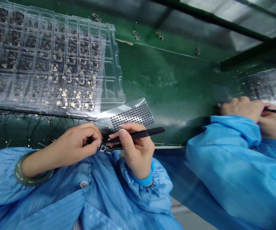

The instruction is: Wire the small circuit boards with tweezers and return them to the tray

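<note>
Close to the front of my body, my left hand (78,140) pinches a small circuit board (105,148) by its left side, fingers closed. Black tweezers (149,131) lie in my right hand (138,148), gripped between thumb and fingers like a pen. Their tip points left and is close over the board; whether it touches I cannot tell. Just beyond my right fingers, a clear sheet with rows of small black rectangular stickers (134,116) rests on the green bench. Thin black wires (44,119) run along the bench near my left hand.
A clear compartment tray (112,72) full of small circuit boards stands at the back left. Several small metal parts (136,35) lie farther back on the green bench (171,80). On the right, a co-worker's blue sleeve (226,137) and hands (244,110) are near another tray (269,84).
</note>
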A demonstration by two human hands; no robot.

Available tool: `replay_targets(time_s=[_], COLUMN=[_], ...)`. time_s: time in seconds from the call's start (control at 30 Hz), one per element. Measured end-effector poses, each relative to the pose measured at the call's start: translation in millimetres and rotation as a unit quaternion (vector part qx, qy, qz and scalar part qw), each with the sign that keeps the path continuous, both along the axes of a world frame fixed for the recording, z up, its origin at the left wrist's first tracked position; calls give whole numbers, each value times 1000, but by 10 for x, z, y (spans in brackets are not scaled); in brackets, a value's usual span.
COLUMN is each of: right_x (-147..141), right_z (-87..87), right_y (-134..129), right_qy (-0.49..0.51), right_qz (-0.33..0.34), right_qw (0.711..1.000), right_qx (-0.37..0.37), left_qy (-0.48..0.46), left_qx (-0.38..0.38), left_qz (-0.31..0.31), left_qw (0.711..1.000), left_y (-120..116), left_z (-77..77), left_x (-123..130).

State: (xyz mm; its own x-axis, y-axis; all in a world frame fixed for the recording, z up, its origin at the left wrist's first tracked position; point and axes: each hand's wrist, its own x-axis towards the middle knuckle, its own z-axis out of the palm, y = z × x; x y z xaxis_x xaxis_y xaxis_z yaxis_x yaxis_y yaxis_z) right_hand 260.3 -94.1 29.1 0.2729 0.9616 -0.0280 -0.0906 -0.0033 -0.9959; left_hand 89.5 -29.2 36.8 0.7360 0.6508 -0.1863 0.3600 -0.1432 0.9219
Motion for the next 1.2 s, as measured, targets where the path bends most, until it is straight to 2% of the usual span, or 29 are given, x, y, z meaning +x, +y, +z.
replay_targets(time_s=[0.17,0.3,0.5,0.6,0.8,1.2], right_x=[-14,-7,27,27,8,-23], right_z=[-23,-46,-104,-116,-112,-103], right_y=[-16,-34,-75,-89,-96,-60], right_qy=[-28,-70,-191,-210,-191,-47], right_qz=[-3,-7,-33,-36,-55,-46], right_qw=[1000,997,978,973,976,997], right_qx=[-2,30,74,89,88,37], left_qy=[1,-3,-2,-3,-3,-10], left_qx=[5,4,11,9,4,-8], left_qz=[-1,1,3,4,8,16], left_qw=[1000,1000,1000,1000,1000,1000], left_y=[2,1,-1,1,0,4], left_z=[1,-1,-5,0,17,-7], left_x=[-3,0,3,-3,-15,4])
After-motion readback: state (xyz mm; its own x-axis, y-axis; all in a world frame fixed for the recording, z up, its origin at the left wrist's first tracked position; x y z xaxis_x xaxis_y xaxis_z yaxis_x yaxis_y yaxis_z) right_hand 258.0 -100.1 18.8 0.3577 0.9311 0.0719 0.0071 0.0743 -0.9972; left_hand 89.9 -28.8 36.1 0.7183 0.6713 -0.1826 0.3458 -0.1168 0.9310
